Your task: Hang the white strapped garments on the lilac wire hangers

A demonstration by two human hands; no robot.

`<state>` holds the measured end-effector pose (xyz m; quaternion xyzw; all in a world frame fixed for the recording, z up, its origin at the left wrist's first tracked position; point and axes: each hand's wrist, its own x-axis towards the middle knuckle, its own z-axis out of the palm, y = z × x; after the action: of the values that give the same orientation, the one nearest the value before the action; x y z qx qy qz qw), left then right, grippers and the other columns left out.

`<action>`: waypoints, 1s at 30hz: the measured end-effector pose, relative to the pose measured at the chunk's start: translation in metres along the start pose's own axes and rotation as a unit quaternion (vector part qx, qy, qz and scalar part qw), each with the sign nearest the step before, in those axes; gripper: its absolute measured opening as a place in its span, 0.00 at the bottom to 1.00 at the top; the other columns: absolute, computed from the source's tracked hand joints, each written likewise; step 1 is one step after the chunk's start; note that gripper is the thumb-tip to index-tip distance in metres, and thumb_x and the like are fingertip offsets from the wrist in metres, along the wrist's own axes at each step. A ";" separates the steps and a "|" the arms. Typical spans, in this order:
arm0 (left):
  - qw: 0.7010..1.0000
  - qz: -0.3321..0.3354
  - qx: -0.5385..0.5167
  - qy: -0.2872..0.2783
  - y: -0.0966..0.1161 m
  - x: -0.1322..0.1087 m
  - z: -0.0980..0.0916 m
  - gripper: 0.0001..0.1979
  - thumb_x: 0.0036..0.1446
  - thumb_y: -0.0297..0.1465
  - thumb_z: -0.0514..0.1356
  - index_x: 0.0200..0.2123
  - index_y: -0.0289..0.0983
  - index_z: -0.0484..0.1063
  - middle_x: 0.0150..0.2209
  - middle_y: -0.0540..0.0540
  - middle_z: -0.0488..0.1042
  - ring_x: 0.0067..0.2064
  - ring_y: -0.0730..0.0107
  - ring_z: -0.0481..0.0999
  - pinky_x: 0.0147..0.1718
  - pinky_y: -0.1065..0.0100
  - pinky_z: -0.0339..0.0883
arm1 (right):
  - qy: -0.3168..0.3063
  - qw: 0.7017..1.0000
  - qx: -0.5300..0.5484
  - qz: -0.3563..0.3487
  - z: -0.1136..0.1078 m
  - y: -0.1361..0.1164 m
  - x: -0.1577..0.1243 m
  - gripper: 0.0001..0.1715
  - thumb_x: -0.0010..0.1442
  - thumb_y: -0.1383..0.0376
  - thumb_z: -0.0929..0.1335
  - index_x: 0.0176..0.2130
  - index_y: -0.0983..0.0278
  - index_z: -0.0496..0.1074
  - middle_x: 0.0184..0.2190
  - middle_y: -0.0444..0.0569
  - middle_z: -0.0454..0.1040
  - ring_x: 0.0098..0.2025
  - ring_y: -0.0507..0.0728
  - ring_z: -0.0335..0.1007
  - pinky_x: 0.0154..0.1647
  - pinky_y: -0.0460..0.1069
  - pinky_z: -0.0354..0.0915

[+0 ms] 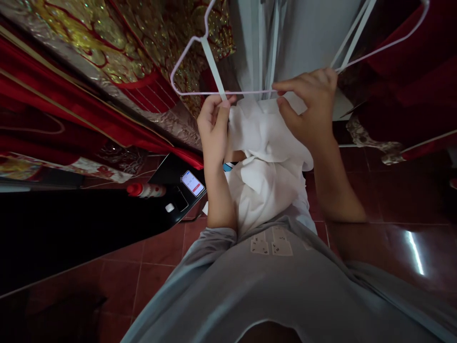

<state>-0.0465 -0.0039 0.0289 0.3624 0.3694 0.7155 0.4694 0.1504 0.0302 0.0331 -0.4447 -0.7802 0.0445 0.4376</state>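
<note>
Pale pink hanger (200, 93) runs lengthwise hand to hand, rounded end pointing out past the left hand (214, 121). That one pinches white strap (214, 69); can't tell if right hand (316, 105) grips.

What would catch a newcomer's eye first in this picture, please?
Probably the white cloth, bright in the centre below the pale hanger, where the left hand pinches a white strap and the right hand touches the hanger. Next, perhaps the gold sequined garment at upper left, then the lit phone on the black table at left.
</note>
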 end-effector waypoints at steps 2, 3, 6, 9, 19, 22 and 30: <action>0.997 0.034 0.063 -0.020 0.006 -0.006 -0.004 0.12 0.69 0.22 0.61 0.33 0.41 0.74 0.38 0.48 0.77 0.54 0.55 0.71 0.54 0.60 0.63 | 0.013 1.000 0.012 0.002 0.002 0.001 0.000 0.09 0.62 0.57 0.65 0.43 0.50 0.73 0.38 0.44 0.76 0.46 0.61 0.67 0.60 0.66 0.50; 0.994 0.047 0.091 -0.022 0.009 -0.009 -0.005 0.11 0.69 0.24 0.62 0.32 0.41 0.75 0.38 0.47 0.77 0.52 0.55 0.72 0.51 0.61 0.65 | 0.022 1.000 0.016 0.002 0.002 0.001 -0.001 0.09 0.63 0.57 0.65 0.42 0.51 0.74 0.38 0.45 0.75 0.45 0.60 0.67 0.60 0.66 0.50; 0.989 0.047 0.138 -0.025 0.023 -0.014 -0.004 0.11 0.69 0.30 0.62 0.31 0.41 0.77 0.36 0.44 0.77 0.43 0.55 0.75 0.38 0.63 0.70 | 0.040 0.999 0.014 0.000 0.002 -0.001 -0.001 0.09 0.64 0.57 0.64 0.40 0.49 0.73 0.37 0.44 0.76 0.44 0.60 0.68 0.58 0.64 0.54; 0.994 -0.013 0.095 -0.051 0.044 -0.010 0.002 0.14 0.72 0.32 0.56 0.34 0.43 0.78 0.40 0.43 0.78 0.37 0.54 0.76 0.26 0.63 0.69 | 0.048 0.999 0.009 0.001 0.001 -0.001 -0.001 0.08 0.64 0.57 0.64 0.39 0.48 0.73 0.35 0.43 0.76 0.41 0.59 0.68 0.57 0.63 0.56; 0.988 -0.047 -0.145 -0.008 0.084 0.034 -0.001 0.32 0.75 0.45 0.30 0.62 0.38 0.65 0.53 0.48 0.75 0.67 0.58 0.55 0.59 0.61 0.61 | 0.013 1.000 -0.008 0.014 0.003 -0.001 0.001 0.09 0.61 0.61 0.66 0.41 0.50 0.74 0.39 0.41 0.77 0.45 0.60 0.68 0.60 0.64 0.56; 0.985 0.017 -0.115 0.126 0.058 0.026 -0.020 0.17 0.77 0.39 0.45 0.47 0.46 0.75 0.50 0.56 0.76 0.63 0.55 0.61 0.50 0.61 0.70 | 0.002 1.000 -0.011 0.030 0.002 0.000 0.002 0.09 0.62 0.60 0.65 0.41 0.49 0.73 0.40 0.41 0.76 0.48 0.60 0.68 0.62 0.64 0.56; 0.998 0.006 -0.030 -0.061 -0.005 0.012 -0.005 0.16 0.76 0.26 0.47 0.43 0.42 0.75 0.49 0.49 0.77 0.29 0.66 0.70 0.21 0.64 0.53 | -0.001 1.000 0.011 0.015 0.011 -0.008 -0.001 0.12 0.63 0.62 0.64 0.46 0.49 0.71 0.43 0.40 0.76 0.49 0.58 0.68 0.62 0.61 0.55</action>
<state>-0.0521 0.0080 0.0241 0.3934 0.3166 0.7055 0.4973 0.1373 0.0279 0.0295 -0.4511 -0.7736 0.0604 0.4409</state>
